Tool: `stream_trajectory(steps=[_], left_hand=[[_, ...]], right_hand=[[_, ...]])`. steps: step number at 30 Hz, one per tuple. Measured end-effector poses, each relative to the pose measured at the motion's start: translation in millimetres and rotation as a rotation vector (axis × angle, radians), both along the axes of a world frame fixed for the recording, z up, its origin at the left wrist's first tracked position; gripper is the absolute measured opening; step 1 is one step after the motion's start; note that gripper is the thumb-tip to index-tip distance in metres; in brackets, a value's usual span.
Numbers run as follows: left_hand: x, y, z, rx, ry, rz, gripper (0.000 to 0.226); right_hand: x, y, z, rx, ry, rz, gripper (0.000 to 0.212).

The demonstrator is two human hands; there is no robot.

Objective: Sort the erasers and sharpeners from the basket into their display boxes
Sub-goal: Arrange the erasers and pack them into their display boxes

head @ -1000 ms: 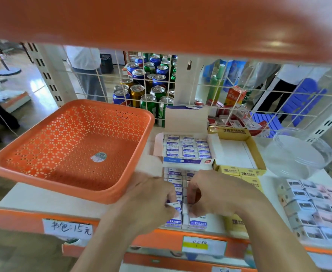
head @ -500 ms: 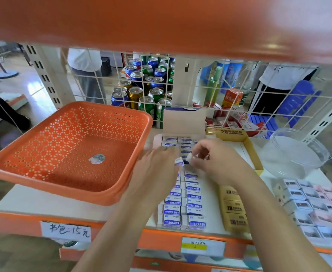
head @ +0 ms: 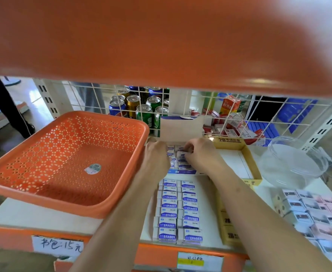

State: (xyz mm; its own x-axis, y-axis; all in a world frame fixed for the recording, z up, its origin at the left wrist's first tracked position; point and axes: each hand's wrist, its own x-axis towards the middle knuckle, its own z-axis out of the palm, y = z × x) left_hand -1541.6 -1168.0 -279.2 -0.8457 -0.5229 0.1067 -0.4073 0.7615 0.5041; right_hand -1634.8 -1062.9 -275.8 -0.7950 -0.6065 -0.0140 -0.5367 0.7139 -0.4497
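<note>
- Two hands up over one blue-fronted display box [head: 181, 171], which sits mid-shelf, just right of the basket
- Right hand [head: 200, 154] pinches one eraser [head: 181, 155] at its fingertips, tilted, right above the rows packed in that box
- Left hand [head: 157, 156] is curled at the box's left edge; whether it grasps anything, I can't tell
- That eraser is small and white with a blue-purple band
- More erasers [head: 168, 214] lie flat on the shelf [head: 43, 216] in front of the box; two columns, six or seven deep, same white with blue ERASER print
- One orange basket [head: 63, 201] on the left, perforated all over; one sticker [head: 93, 168] on its floor
- To the right: one open yellow box [head: 249, 160]; one clear tub [head: 294, 163]; a block of small pink and white boxes [head: 318, 213]
</note>
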Motion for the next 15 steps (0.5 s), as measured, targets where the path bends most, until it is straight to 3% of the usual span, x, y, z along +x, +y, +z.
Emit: stream_trajectory(steps=[3,11,15], left_hand=[[-2,1,-6,0.032,0.006,-0.002,0.033],[-10,-9,-22,0.012,0.066,0.092,0.019],[-9,-12,-27,-0.108,0.076,0.081,0.026]], right_hand=[[-4,0,-2,-0.005,0.008,0.008,0.025],[-7,-3,-4,-0.030,0.037,0.005,0.015],[-7,1,-2,-0.019,0.043,0.023,0.012]])
